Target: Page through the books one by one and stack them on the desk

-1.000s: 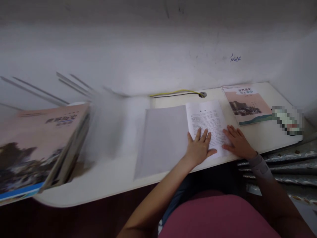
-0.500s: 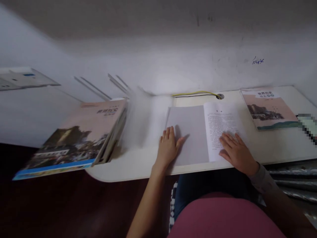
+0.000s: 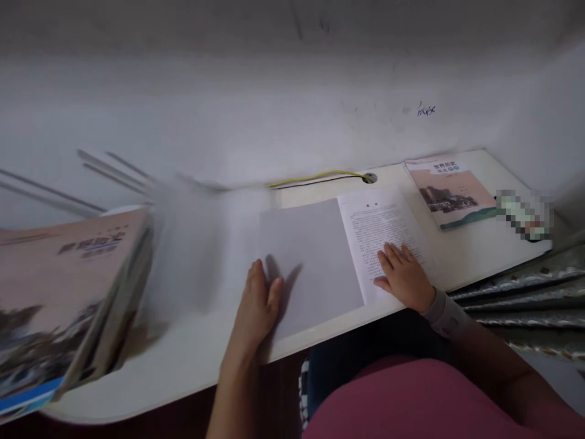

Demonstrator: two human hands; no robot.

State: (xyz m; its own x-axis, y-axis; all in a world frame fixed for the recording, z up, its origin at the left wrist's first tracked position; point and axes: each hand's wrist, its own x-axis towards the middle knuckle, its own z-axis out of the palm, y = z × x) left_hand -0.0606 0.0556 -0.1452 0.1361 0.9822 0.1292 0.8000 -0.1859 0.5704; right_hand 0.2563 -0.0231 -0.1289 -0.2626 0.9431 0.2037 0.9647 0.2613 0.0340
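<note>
An open book (image 3: 311, 256) lies on the white desk in front of me, its left side plain grey and its right page printed with text. My left hand (image 3: 256, 305) is at the left edge of the grey side, thumb apart from the fingers, holding nothing. Whether it touches the book I cannot tell. On the lower part of the printed page, my right hand (image 3: 404, 274) rests flat with fingers spread. A wristband (image 3: 443, 311) circles my right wrist.
A stack of pink-covered books (image 3: 59, 286) stands at the desk's left end. Another pink-covered book (image 3: 450, 189) lies at right, beside a pixelated object (image 3: 521, 213). Along the wall a yellow cable (image 3: 315, 175) runs into a round hole in the white desk (image 3: 192, 360).
The view has swung to the right, so the desk and books sit further left. My left hand has turned more edge-on at the book's left edge. My right hand stays on the page.
</note>
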